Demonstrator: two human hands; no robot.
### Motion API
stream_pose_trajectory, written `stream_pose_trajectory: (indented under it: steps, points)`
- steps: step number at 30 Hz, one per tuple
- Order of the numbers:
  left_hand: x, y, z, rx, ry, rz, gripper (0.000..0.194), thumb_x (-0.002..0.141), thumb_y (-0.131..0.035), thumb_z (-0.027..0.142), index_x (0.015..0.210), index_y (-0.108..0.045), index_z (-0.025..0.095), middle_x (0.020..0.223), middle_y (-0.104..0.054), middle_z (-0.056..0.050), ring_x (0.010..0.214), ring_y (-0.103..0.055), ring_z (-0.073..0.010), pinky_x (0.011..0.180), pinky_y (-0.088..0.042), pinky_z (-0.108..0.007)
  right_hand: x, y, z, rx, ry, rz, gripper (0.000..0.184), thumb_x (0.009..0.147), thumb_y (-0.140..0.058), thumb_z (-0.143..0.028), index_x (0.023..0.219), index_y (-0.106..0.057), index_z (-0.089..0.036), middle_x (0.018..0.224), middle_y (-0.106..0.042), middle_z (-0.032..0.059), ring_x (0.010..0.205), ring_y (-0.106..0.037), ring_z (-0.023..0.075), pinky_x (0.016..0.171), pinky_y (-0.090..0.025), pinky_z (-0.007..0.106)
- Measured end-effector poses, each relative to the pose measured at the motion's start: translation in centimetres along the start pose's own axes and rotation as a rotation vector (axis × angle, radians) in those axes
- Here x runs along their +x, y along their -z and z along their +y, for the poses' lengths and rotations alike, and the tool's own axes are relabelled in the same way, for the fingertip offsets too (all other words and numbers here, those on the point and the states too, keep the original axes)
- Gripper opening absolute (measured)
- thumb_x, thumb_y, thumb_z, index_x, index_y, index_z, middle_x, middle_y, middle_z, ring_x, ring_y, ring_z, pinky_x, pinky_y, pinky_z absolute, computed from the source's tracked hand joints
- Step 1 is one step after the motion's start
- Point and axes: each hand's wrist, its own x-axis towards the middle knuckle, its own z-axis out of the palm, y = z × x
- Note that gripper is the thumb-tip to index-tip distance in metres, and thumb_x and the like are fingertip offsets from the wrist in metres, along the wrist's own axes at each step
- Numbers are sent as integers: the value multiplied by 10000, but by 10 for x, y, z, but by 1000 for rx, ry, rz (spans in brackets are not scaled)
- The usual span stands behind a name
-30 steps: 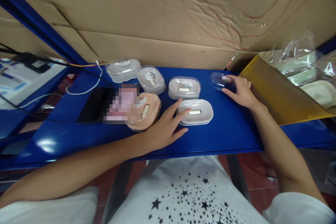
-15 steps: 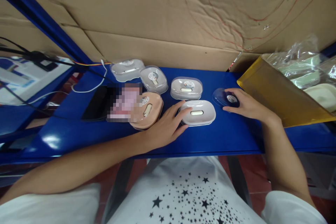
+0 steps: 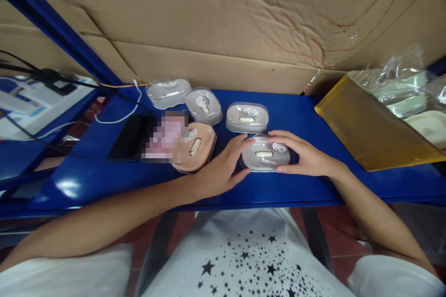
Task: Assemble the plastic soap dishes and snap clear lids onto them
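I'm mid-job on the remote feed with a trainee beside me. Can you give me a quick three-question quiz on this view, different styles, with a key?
1. Multiple choice: what is between the left hand and the right hand?
a) a roll of tape
b) a grey dish with a clear cover over it
c) a coiled white cable

2. True or false: the peach dish lies on the left hand's side of the grey dish.

3. Count: besides the one between the hands, how many grey dishes stand farther back on the blue tabletop?

Key: 1: b. 2: true. 3: three.
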Motion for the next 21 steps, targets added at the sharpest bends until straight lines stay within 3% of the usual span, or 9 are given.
stream_pose_trajectory:
  steps: [7,21]
  points:
    - [1,0,-2,-42,-45,-29,751,1084,-627,238,1701,-201,297,1693,-373,-196,1604,-409,-345,1325,-405,-611,3,-12,-10,-136,83,44,746,980,-788,-494,1648,-486,-351,1722,-453,132,1555,-489,371,1242,-479,614]
    - [3,6,1,18,26,-101,671,1109,-586,286,1699,-269,329,1713,-352,-164,1611,-401,-342,1337,-379,-612,9,-24,-14,-276,117,75,740,1009,-725,-553,1662,-464,-323,1700,-470,161,1548,-488,382,1235,-473,628]
